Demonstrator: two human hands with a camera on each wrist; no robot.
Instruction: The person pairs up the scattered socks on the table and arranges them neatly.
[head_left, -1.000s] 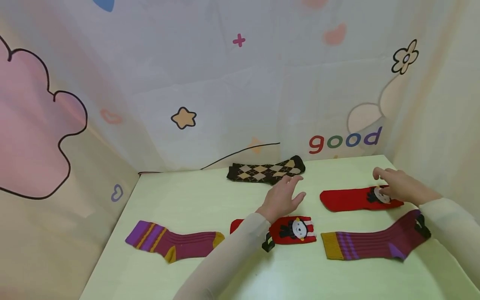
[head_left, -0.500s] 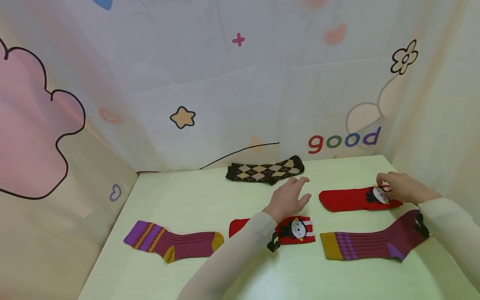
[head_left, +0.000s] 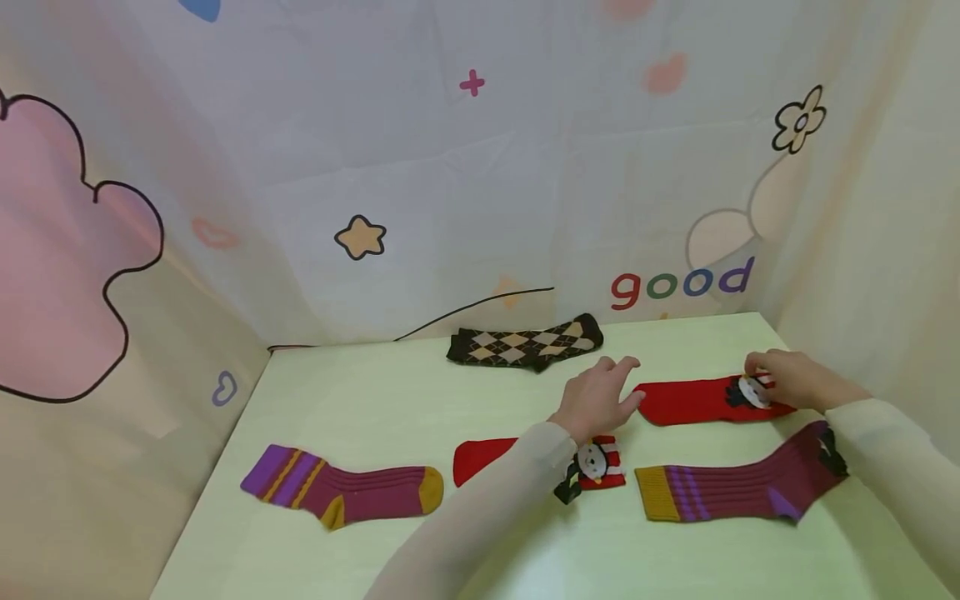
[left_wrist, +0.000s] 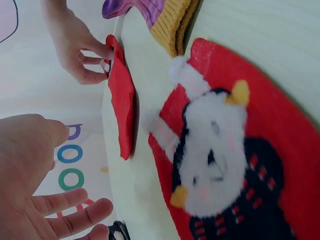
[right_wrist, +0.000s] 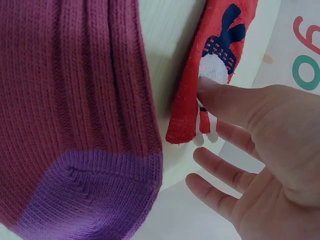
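At the right, my right hand (head_left: 798, 379) pinches the cuff end of a red sock (head_left: 682, 402) with a white animal face on it. In the right wrist view the thumb (right_wrist: 225, 97) lies on that face. My left hand (head_left: 596, 400), fingers loosely spread, hovers by the toe of this sock, and I cannot tell whether it touches. Below the left hand lies a second red sock (head_left: 480, 457) with the same face, partly hidden by the left sleeve. In the left wrist view the left hand (left_wrist: 30, 175) holds nothing.
A maroon sock with a mustard cuff (head_left: 735, 492) lies front right. Another maroon sock with a purple striped cuff (head_left: 382, 492) lies at the left. A dark argyle sock (head_left: 525, 346) lies at the back, near the printed curtain (head_left: 420, 167). All rest on a pale green table (head_left: 337, 400).
My right hand has lowered onto the cuff end of the far red sock and taken a pinch of it. My left hand has moved right, toward that sock's toe.
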